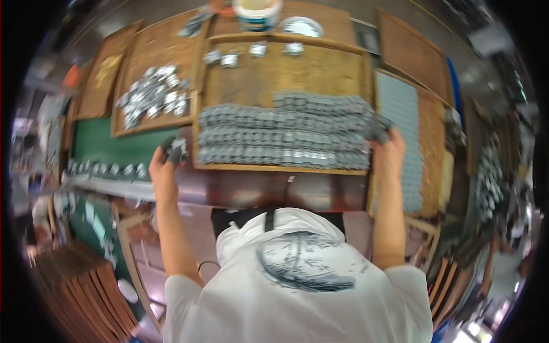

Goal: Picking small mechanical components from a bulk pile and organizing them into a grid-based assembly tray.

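Observation:
My left hand (162,159), with dark coverings on its fingers, pinches a small shiny metal part (180,150) just off the left front corner of a wooden tray (240,86). Long rows of grey metal parts (280,137) fill the near half of that tray, lined up side by side. At the right end of the rows, by the tray's right wall, is my right hand (389,140). Its fingers are bent, dark-covered and blurred, closed at the end part of a row; what they grip is hidden. Several loose shiny parts (258,50) lie along the tray's far side.
To the left, another wooden tray (128,117) holds a heap of shiny metal parts (154,94). Several parts (114,169) stand in line on a green surface (94,140). A white bucket (257,14) is at the back. Grey sheet (400,114) covers part of a right-hand tray.

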`<move>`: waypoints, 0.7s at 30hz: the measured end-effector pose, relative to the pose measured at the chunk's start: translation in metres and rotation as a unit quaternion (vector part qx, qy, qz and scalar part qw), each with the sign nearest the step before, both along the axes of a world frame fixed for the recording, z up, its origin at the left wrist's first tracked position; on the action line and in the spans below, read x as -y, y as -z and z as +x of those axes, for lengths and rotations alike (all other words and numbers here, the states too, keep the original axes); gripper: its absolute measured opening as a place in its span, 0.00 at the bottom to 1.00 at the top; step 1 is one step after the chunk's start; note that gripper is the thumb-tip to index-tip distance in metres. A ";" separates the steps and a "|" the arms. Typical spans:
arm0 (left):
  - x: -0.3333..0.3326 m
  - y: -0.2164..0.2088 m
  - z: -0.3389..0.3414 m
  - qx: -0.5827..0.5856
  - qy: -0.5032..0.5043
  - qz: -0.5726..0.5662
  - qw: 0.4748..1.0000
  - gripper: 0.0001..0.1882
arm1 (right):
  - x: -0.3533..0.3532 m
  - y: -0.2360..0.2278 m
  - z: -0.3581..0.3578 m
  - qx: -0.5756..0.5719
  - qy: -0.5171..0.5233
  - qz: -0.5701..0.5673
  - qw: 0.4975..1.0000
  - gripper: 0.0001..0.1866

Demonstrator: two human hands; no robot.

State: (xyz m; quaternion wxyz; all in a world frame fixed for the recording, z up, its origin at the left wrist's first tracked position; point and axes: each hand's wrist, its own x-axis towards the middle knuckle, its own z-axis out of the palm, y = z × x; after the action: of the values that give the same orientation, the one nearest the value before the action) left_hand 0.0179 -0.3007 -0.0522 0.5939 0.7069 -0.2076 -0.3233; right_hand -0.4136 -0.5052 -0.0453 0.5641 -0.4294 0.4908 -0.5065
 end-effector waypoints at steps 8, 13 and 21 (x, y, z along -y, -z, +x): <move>0.063 -0.011 -0.044 -0.034 0.128 -0.060 0.989 0.19 | -0.016 0.000 0.004 0.185 -0.026 0.081 0.979 0.17; 0.141 -0.020 -0.063 0.058 0.203 -0.006 0.977 0.18 | -0.022 0.003 -0.002 0.214 -0.009 0.111 0.971 0.18; 0.220 0.044 -0.022 0.198 0.260 0.164 0.931 0.18 | -0.025 -0.006 -0.002 0.227 -0.009 0.121 0.966 0.19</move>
State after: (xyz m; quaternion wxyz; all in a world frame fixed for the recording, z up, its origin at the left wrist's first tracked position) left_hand -0.0041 -0.5210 -0.0965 0.3111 0.7654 -0.4418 -0.3496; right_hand -0.4157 -0.4797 -0.0397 0.7129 -0.2362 0.4041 -0.5222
